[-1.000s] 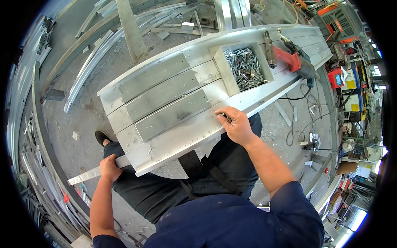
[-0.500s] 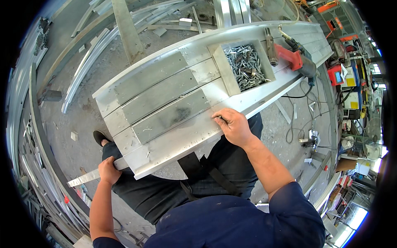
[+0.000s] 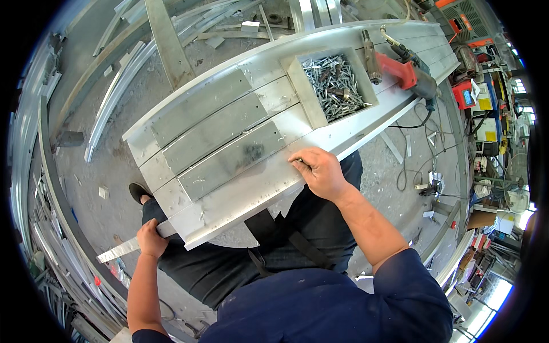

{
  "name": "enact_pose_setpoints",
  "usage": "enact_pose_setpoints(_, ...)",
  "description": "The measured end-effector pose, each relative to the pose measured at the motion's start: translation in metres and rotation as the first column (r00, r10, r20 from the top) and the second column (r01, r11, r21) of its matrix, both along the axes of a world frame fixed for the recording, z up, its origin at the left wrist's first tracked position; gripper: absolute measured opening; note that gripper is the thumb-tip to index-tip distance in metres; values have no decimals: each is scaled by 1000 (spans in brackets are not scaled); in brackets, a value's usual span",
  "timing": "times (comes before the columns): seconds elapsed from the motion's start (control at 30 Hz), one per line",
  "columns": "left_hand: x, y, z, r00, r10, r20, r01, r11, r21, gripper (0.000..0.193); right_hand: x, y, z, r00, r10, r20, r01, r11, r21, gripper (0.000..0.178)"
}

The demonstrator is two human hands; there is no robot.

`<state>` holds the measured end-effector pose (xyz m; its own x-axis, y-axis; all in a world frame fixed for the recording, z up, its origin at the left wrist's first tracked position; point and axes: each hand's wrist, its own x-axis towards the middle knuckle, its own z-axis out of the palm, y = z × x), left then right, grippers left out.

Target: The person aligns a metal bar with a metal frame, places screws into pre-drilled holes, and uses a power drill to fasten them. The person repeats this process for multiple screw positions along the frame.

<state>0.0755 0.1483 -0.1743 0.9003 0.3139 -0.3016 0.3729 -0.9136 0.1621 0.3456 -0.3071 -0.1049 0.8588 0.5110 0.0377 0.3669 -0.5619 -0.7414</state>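
Left hand: the left hand (image 3: 151, 239) is seen closed around the near end of a flat, narrow strip of bare aluminium (image 3: 123, 248), which juts out to the left from under the assembly's low corner; fingers are wrapped over the strip, thumb side up.
Right hand: the right hand (image 3: 320, 171) is laid palm down on the front edge of the assembly, fingers curled loosely rather than spread; a small dark object is pinched at the fingertips (image 3: 298, 164), too small to be identified.
Workpiece: a long, silver, channelled aluminium panel assembly (image 3: 229, 148) is set slantwise across the lap, its upper face made up of three grey rectangular slats laid side by side.
Fastener tray: an open rectangular metal tray of loose silver screws (image 3: 334, 86) is placed on the assembly, well beyond the right hand.
Power tool: a red and black corded hand tool (image 3: 403, 71) is laid on the assembly just beside the tray, on its far right.
Clothing: dark blue sleeves and dark trousers (image 3: 229, 268) are seen beneath the assembly.
Surroundings: a grey concrete floor (image 3: 86, 166) is strewn with curved aluminium profiles (image 3: 114, 103) to the left; cables (image 3: 412, 166) are trailed at the right.
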Motion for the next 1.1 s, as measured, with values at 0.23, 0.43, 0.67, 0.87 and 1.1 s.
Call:
enact_pose_setpoints(0.23, 0, -3, 1, 1000, 6, -18, -6, 1000, -4, 36, 0, -1, -1, 1000, -12, -4, 12, 999, 38, 10)
enact_pose_setpoints(0.43, -6, 2, -4, 1000, -13, -8, 13, 1000, -12, 36, 1, 2, 2, 1000, -6, -20, 6, 1000, -1, 10)
enact_pose_setpoints(0.67, -5, 0, -2, 1000, -18, -2, 18, 1000, -23, 35, -1, 1, -3, 989, 58, 136, -58, 998, -2, 13)
enact_pose_setpoints(0.87, -4, 0, -2, 1000, -18, -7, 18, 1000, -18, 34, -6, 3, -9, 930, 125, 346, -120, 992, -37, 14)
enact_pose_setpoints(1.1, -2, 0, 0, 1000, -21, -20, 21, 1000, -7, 34, -9, 3, 3, 962, -36, 270, 22, 998, 55, 11)
